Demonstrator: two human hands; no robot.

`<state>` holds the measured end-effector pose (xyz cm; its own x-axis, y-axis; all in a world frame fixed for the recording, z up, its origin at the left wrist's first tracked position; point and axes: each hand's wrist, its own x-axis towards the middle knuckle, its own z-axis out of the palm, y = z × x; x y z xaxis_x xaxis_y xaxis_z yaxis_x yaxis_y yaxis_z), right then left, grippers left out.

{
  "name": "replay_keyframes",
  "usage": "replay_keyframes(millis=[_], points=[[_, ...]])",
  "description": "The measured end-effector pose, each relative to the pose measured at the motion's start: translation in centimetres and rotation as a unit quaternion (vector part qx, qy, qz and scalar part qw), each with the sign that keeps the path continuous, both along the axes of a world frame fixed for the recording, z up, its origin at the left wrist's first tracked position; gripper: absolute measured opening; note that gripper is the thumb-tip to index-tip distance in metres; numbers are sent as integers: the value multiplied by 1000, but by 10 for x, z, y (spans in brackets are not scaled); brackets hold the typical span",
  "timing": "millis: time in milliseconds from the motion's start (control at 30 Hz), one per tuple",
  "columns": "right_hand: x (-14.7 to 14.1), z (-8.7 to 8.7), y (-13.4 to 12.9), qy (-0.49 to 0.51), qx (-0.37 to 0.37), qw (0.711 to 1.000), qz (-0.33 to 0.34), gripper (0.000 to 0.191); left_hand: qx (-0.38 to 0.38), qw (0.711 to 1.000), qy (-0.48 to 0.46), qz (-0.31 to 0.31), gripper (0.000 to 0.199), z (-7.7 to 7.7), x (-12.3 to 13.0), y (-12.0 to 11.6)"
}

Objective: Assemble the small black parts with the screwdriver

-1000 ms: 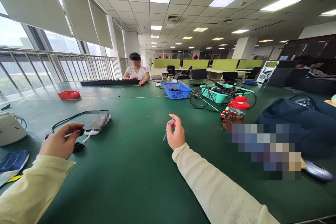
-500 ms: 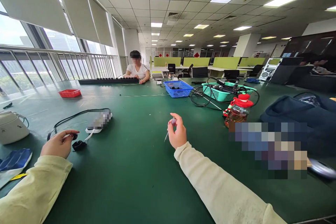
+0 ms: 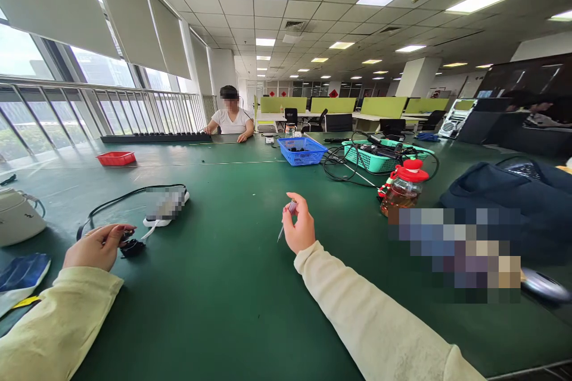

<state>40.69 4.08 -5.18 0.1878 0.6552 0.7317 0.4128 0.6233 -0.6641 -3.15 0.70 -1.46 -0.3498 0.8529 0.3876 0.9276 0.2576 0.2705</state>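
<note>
Slid leftward since the earlier frame, a long black tray lies beyond the white device. Right of that device, our right hand curls around a slim pointed tool; at the device's near left, our left hand holds a small dark piece in a narrow pinch. We judge the step as handling that piece, the next move wanting steady fingers.
</note>
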Motion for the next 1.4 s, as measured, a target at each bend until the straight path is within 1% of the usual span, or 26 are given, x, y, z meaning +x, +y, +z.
replay_keyframes(millis=[200,333,533,700,833,1000,1267,1400], points=[[0,0,-1,0,-2,1000,-2,34,-83,993,15,78,51,13,17,-9],[0,0,0,-2,3,1000,-1,33,-117,988,18,96,51,16,25,-11],[0,1,-1,0,2,1000,2,34,-128,987,56,80,51,14,28,-8],[-1,1,-1,-4,1,1000,0,34,-104,991,71,52,51,8,25,-5],[-1,2,-1,-8,2,1000,-5,33,-93,991,77,53,50,4,19,-2],[-1,3,-3,-8,-10,1000,-2,34,-116,989,71,64,53,5,16,-3],[-1,3,-2,-13,-3,1000,-7,35,-109,991,75,33,54,5,26,-2],[-1,3,-3,-16,4,1000,-14,34,-128,987,95,17,55,6,28,-1]])
